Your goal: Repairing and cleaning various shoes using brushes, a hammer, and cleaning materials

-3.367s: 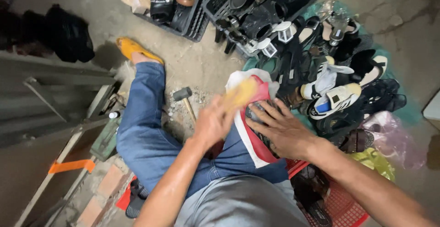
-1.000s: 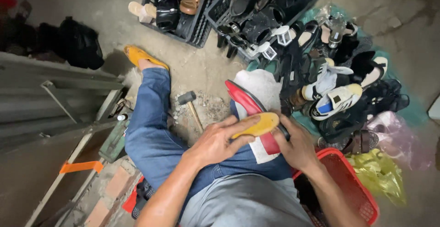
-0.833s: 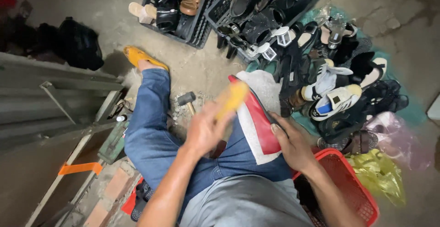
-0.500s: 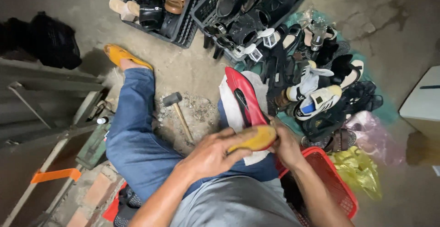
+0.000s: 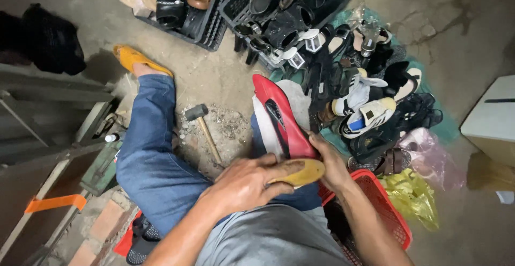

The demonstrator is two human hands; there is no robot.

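I sit on the floor with a red shoe (image 5: 280, 117) resting sole-up on my right knee over a white cloth (image 5: 298, 98). My left hand (image 5: 248, 181) presses a flat yellow-tan pad (image 5: 303, 173) against the heel end of the shoe. My right hand (image 5: 330, 162) grips the shoe's heel end from the right side, fingers wrapped around it. My left leg in blue jeans (image 5: 151, 153) stretches out toward a yellow slipper (image 5: 134, 59).
A hammer (image 5: 201, 124) lies on the concrete between my legs. Black crates (image 5: 214, 13) of shoes stand ahead; a pile of sandals and sneakers (image 5: 370, 105) lies to the right. A red basket (image 5: 382, 201) sits by my right hip, beside yellow (image 5: 410, 197) and pink bags (image 5: 429, 156).
The yellow-tan pad swung up off the shoe and came back down onto its heel end. My right hand shifted from the shoe's side to its heel.
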